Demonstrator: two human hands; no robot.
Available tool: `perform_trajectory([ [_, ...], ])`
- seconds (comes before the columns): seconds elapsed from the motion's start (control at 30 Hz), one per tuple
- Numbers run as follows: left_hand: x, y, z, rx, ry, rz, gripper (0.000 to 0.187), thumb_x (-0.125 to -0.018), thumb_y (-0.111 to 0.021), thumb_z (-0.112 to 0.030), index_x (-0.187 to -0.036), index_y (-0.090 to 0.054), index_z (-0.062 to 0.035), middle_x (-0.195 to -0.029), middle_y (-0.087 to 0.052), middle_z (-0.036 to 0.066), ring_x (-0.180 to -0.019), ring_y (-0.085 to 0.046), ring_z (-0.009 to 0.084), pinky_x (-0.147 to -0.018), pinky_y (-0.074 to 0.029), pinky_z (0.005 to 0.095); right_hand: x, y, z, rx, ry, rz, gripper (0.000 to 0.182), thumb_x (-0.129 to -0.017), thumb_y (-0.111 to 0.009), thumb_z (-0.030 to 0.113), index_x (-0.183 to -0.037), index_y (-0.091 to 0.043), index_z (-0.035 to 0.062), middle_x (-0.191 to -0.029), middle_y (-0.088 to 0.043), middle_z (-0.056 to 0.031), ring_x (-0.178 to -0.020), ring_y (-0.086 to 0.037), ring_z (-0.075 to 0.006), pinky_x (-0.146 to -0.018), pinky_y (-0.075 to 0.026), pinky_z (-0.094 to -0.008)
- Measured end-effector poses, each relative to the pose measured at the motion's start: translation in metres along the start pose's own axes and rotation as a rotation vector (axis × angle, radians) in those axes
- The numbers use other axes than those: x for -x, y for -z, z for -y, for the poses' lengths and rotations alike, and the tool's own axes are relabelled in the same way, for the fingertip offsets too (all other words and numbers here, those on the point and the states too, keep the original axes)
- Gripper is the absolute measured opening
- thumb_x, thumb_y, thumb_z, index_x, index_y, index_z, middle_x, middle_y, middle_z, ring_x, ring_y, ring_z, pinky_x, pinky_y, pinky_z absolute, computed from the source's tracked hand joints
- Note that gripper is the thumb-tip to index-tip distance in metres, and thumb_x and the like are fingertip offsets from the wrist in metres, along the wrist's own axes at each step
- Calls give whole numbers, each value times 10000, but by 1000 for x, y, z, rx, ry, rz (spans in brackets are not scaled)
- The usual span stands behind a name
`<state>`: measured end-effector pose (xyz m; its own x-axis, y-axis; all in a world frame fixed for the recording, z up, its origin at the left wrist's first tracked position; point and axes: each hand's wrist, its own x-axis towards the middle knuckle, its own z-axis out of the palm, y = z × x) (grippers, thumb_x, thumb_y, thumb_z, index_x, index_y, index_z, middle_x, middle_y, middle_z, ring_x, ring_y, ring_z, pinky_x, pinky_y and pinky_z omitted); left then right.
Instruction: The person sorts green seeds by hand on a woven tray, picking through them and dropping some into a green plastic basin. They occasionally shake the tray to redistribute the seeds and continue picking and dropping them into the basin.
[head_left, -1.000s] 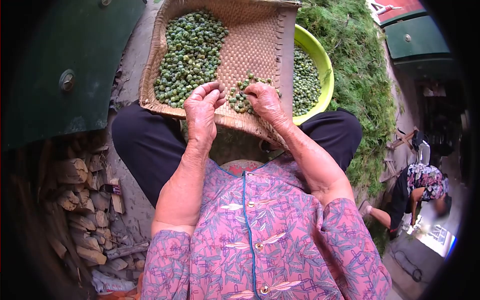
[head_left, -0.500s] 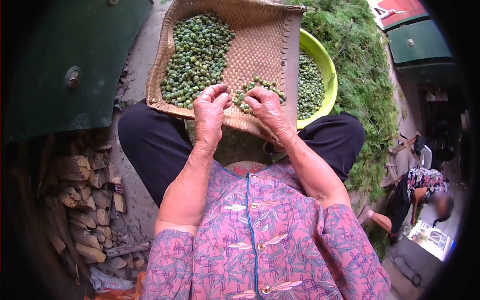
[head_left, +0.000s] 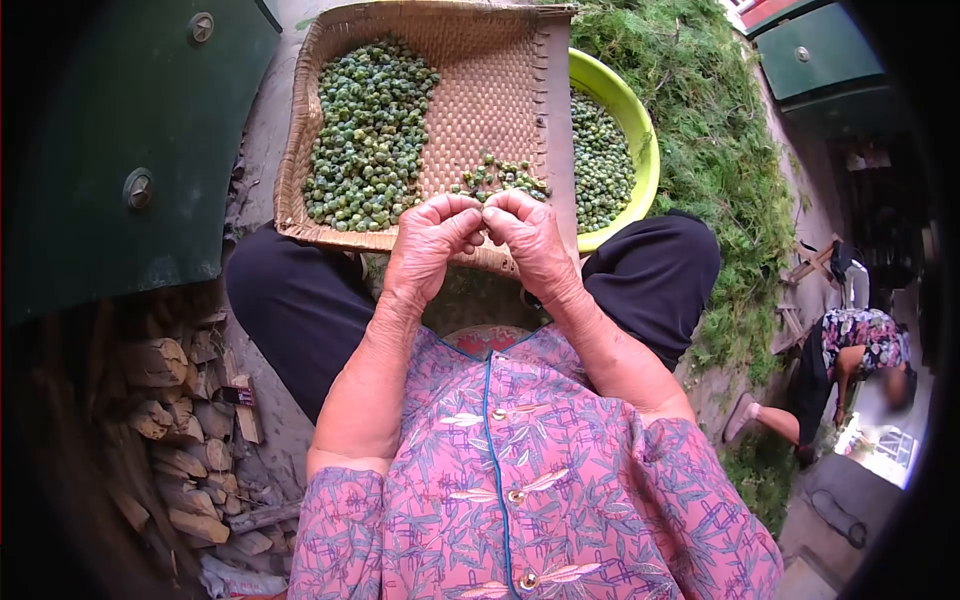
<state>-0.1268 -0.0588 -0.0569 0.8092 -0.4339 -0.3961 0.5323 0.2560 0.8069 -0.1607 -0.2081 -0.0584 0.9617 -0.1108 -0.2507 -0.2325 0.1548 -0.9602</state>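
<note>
My left hand [head_left: 432, 240] and my right hand [head_left: 528, 238] meet fingertip to fingertip over the near edge of a woven basket tray [head_left: 485, 105]. Both are pinched closed; whatever lies between the fingertips is too small and hidden to make out. A large heap of small round green fruits [head_left: 368, 140] fills the tray's left side. Just beyond my fingers lies a smaller scatter of the green fruits [head_left: 505, 177]. The tray rests across my lap, its flat board edge [head_left: 558, 120] on the right.
A yellow-green basin [head_left: 645, 170] holding more green fruits stands right of the tray. Feathery green branches [head_left: 700, 130] cover the ground beyond it. Split firewood [head_left: 185, 430] is stacked at the left below a dark green panel [head_left: 90, 150]. Another person [head_left: 850, 350] bends down at the right.
My hands, apart over the tray before, have come together at the fingertips. The tray and basin appear shifted left in view. The other person stays bent over.
</note>
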Motion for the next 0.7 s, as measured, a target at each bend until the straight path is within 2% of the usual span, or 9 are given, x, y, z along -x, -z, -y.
perform_trajectory([
  [0.03,-1,2,1,94,19,37,120,-862,-618,-80,-966,-620,-20,-802,-628,21,-668,-584,76,-588,-472,199,1,0,1,-2,1,-2,92,-836,-597,101,-799,-610,17,-706,-575,-16,-646,-554,-117,-572,-439,-262],
  [0.1,-2,3,4,155,25,28,135,-845,-637,-67,-966,-623,-11,-808,-636,23,-674,-593,82,-596,-482,207,4,2,5,-412,-201,21,94,-855,-596,124,-811,-614,43,-714,-561,26,-634,-509,-56,-552,-407,-220],
  [0.13,-2,4,6,217,31,15,152,-827,-655,-53,-967,-625,-1,-814,-644,25,-681,-602,88,-603,-492,216,6,2,5,-411,-201,19,94,-855,-596,124,-811,-614,43,-714,-561,26,-634,-509,-56,-552,-407,-220],
  [0.27,-3,10,4,1,-193,-125,168,-801,-661,-12,-965,-634,1,-828,-648,36,-737,-602,95,-658,-498,227,21,8,-1,-113,-158,62,119,-839,-633,153,-803,-617,41,-705,-565,15,-613,-511,-71,-560,-420,-232],
  [0.33,-3,13,-1,-272,-233,-191,175,-776,-655,24,-949,-645,4,-844,-648,44,-779,-598,98,-703,-494,228,35,10,-7,397,42,307,108,-787,-671,127,-788,-622,31,-695,-569,-12,-637,-549,-109,-596,-453,-263],
  [0.4,-5,14,4,-287,-225,-189,185,-751,-647,39,-931,-658,1,-876,-649,32,-787,-597,93,-722,-494,228,43,7,-9,623,197,457,94,-701,-653,47,-794,-635,39,-754,-602,-103,-737,-611,-233,-683,-489,-338],
  [0.47,-10,15,12,-495,-232,-120,206,-739,-642,35,-942,-660,2,-890,-647,34,-801,-604,107,-734,-497,240,41,9,-12,693,318,625,120,-706,-604,16,-817,-643,39,-797,-616,-118,-803,-614,-274,-733,-491,-362],
  [0.6,-12,16,16,-660,-323,-109,195,-755,-627,14,-947,-661,8,-854,-639,60,-825,-618,138,-754,-492,262,21,21,-5,599,221,365,199,-730,-545,-15,-886,-657,37,-830,-631,-122,-844,-618,-284,-765,-493,-358],
  [0.7,-11,15,10,-489,-261,-178,173,-790,-616,-7,-954,-664,14,-884,-656,51,-829,-608,120,-755,-485,253,-19,51,-20,848,394,11,202,-746,-536,-14,-911,-643,29,-872,-621,-125,-870,-592,-300,-792,-469,-376],
])
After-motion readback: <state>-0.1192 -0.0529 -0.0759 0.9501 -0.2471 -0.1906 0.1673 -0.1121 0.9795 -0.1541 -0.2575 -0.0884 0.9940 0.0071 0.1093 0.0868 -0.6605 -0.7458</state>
